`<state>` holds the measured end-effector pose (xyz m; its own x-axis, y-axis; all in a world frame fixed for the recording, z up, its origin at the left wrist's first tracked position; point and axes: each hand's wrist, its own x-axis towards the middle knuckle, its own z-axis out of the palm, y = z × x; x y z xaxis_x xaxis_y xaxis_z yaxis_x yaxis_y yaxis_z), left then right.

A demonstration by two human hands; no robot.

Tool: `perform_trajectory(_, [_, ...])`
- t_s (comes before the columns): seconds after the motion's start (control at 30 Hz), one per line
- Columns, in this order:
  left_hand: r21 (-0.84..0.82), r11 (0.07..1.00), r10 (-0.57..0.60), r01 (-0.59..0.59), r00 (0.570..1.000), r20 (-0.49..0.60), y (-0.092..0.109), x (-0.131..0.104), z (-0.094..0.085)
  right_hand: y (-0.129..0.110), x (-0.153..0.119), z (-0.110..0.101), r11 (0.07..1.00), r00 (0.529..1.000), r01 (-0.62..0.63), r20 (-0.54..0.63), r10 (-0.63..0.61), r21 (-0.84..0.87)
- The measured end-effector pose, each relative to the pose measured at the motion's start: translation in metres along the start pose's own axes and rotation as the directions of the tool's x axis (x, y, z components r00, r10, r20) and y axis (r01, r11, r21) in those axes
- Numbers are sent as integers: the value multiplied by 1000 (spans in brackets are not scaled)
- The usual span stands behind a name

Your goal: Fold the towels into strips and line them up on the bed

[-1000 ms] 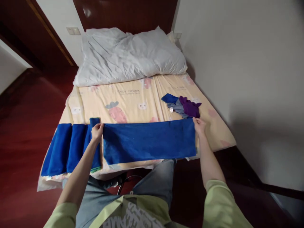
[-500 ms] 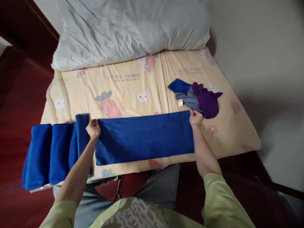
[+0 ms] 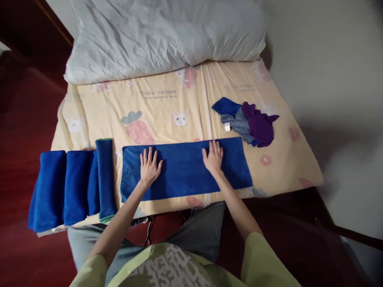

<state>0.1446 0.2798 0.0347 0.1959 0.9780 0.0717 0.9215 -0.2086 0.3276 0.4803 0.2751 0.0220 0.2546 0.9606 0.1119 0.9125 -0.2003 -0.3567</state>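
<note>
A blue towel (image 3: 182, 171), folded into a long flat strip, lies along the near edge of the bed. Flat on its left part rests my left hand (image 3: 150, 165), fingers spread. My right hand (image 3: 213, 156) lies on the right part, also with fingers stretched out and holding nothing. Left of the strip stands a narrow folded blue towel (image 3: 106, 179) with green edging. Beside that are more folded blue towels (image 3: 50, 189), side by side at the bed's left corner.
A yellow patterned sheet (image 3: 167, 115) covers the bed. Crumpled blue, grey and purple cloths (image 3: 259, 125) lie at the right. A large pale grey quilt or pillow (image 3: 164, 36) fills the far side. A wall (image 3: 338, 99) stands on the right.
Both hands have let go of the strip's upper corners and moved inward, now lying flat on it. The strip's right end has settled onto the sheet.
</note>
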Motion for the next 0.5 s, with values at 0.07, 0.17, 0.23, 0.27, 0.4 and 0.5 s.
perform_trajectory(0.07, [-6,999,-45,45,999,-4,2,2,12,-12,-6,13,1000,995,15,97,-15,0])
perform_trajectory(0.17, [-12,991,-135,135,989,-57,-15,13,16,-2,6,21,998,994,-63,92,63,-1])
perform_trajectory(0.23, [-16,979,-204,204,974,-102,-32,21,13,17,20,18,990,989,-141,52,141,-1])
perform_trajectory(0.27, [-20,971,-240,240,963,-123,-39,24,11,28,28,16,983,982,-185,30,185,-5])
perform_trajectory(0.4, [-62,941,-337,332,927,-166,-57,33,7,69,48,10,949,949,-312,-59,310,-40])
perform_trajectory(0.5, [-84,929,-370,361,915,-162,-59,35,10,90,55,12,939,943,-329,-97,319,-99])
